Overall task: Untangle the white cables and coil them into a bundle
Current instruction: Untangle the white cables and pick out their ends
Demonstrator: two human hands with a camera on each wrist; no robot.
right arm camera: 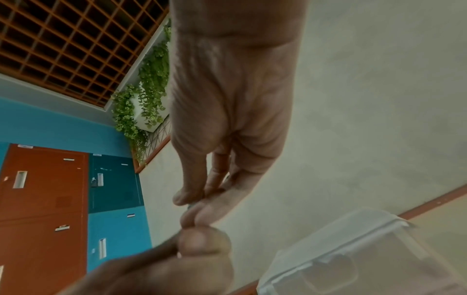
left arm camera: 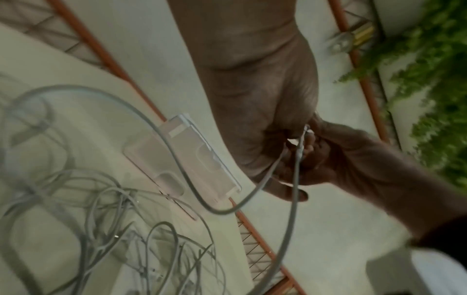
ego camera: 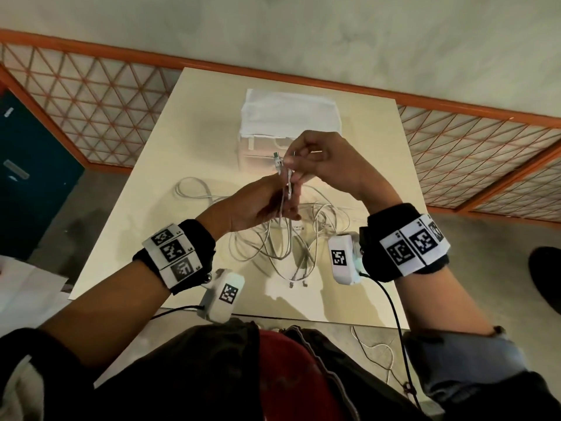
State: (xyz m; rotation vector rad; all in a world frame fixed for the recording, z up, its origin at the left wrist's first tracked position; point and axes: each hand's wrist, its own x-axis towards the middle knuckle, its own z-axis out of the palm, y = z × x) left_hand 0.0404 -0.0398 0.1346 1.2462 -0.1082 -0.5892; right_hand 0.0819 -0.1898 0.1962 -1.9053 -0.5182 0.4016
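Both hands are raised above a pale cream, smooth-topped rectangular table [ego camera: 127, 189], meeting over its middle. The right hand [ego camera: 331, 165] has its fingers curled, pinching the plug end of a thin white rubbery cable [ego camera: 287, 180] between thumb and fingertips; a short cylindrical white connector with a metal tip [ego camera: 276, 161] stands upright just left of that thumb. The left hand [ego camera: 258, 205], just below and touching the right, curls its fingers round the same strands, which drop from its palm to the table. In the left wrist view the cable [left arm camera: 293, 191] runs as a smooth round cord from the pinch in a long slack curve.

Under and toward the person from the hands lies the loose tangle of white cables [ego camera: 282, 241], many overlapping loops, with one separate loop [ego camera: 194, 189] spread out to the left of the left hand and two plug ends [ego camera: 299, 281] nearest the person. Beyond the right hand sits a translucent plastic box with a white lid [ego camera: 290, 117], rectangular with rounded corners
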